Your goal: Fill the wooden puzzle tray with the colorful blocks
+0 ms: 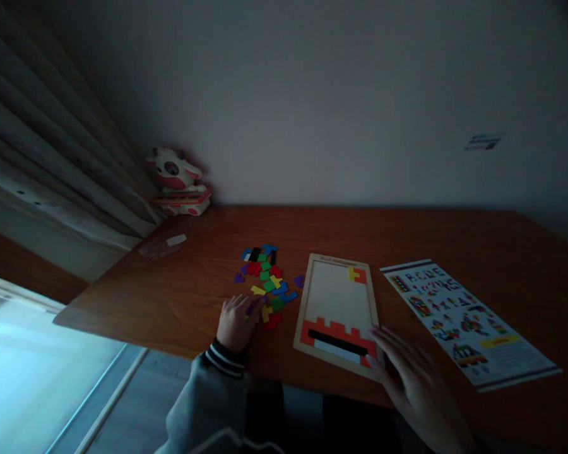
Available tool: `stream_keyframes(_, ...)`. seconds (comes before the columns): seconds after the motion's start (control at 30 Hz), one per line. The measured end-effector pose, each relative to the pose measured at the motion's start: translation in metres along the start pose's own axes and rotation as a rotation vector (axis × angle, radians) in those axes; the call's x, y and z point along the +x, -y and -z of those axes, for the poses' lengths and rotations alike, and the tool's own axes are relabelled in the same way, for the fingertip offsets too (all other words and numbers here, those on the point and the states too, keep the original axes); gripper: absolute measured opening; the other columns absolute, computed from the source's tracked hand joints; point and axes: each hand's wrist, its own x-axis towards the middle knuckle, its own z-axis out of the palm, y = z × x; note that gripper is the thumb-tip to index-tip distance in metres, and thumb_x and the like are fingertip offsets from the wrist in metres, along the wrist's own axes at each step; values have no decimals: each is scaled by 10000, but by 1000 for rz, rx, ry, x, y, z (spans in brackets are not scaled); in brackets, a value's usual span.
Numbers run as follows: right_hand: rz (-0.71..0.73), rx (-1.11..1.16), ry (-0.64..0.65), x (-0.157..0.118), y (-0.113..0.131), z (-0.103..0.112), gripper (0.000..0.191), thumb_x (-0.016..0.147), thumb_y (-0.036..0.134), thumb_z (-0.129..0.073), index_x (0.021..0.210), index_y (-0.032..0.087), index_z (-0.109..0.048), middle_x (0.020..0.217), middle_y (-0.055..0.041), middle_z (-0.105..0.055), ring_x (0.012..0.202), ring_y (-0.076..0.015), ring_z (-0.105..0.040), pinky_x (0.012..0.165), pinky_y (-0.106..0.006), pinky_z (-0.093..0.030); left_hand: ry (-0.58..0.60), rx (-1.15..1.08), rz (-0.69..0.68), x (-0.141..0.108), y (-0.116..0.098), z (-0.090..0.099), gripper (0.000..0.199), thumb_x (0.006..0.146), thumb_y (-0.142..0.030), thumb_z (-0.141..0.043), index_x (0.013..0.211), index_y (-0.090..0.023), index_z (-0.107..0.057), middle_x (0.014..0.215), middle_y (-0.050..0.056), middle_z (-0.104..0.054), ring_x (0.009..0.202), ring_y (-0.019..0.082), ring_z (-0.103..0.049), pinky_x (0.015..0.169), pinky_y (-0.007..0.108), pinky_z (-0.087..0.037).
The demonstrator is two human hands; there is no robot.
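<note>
My left hand (236, 320), in a grey sleeve with a striped cuff, lies at the near edge of a pile of coloured puzzle pieces (269, 285). Its fingers are spread and slightly bent over a purple piece and a yellow piece (266, 313); whether they grip one is hidden. My right hand (402, 369) rests with fingers stretched at the lower right edge of a wooden puzzle tray (303, 302). Inside the tray, orange pieces (334, 328) and a long black piece (337, 342) line the near end. A yellow piece (353, 273) and an orange piece sit in its far right corner.
To the tray's right lies a printed pattern sheet (468, 321). A cow-shaped toy (177, 180) stands at the table's back left, near a curtain (52, 126). A clear plastic wrapper (163, 246) lies on the left of the brown table (194, 277). Behind is a wall.
</note>
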Motion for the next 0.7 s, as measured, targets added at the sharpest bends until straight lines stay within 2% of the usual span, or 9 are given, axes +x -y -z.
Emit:
stream_keyframes(0.13,-67,63,-11,-7,-6,-1,436,968,410,-523,1373,251,-492,1346,-51,-620,1217,-218,-586,1010,-379,-484,-49,101,6,-3,10,-3,251,973,-381,-545,949,-246,-755,898,57,-702,829,219,-626,775,361,-472)
stream_keyframes(0.27,-128,56,-6,-9,-5,-2,460,966,445,-513,1385,258,-487,1354,-53,-614,1225,-235,-580,1014,-408,-482,-95,120,-60,-5,4,-3,231,978,-325,-533,999,-224,-740,998,80,-696,878,231,-614,802,384,-485)
stream_keyframes(0.37,-146,31,-3,-8,-3,-4,482,975,450,-486,1412,246,-467,1391,-63,-590,1257,-249,-559,1032,-430,-465,-51,33,-224,-8,-14,-1,196,973,-296,-552,1041,-239,-727,1040,66,-722,934,228,-629,843,390,-495)
stream_keyframes(0.5,-141,3,12,-6,-3,-5,448,984,438,-463,1384,242,-511,1380,-60,-607,1244,-255,-576,1019,-436,-467,45,-133,-448,-13,-49,-3,212,950,-303,-598,1121,-242,-708,1073,55,-745,1020,223,-647,892,380,-522)
stream_keyframes(0.6,-152,-4,10,-6,-3,-5,441,977,437,-473,1359,229,-545,1360,-66,-624,1213,-255,-602,999,-429,-483,92,-198,-533,-15,-70,-7,228,935,-316,-611,1118,-223,-711,1071,67,-752,1021,229,-668,879,384,-547)
stream_keyframes(0.7,-156,1,-11,-6,-2,-4,437,966,433,-497,1341,217,-561,1355,-72,-627,1210,-258,-605,996,-435,-484,100,-239,-569,-14,-78,-10,241,921,-319,-624,1119,-212,-709,1062,78,-758,992,240,-692,860,399,-562)
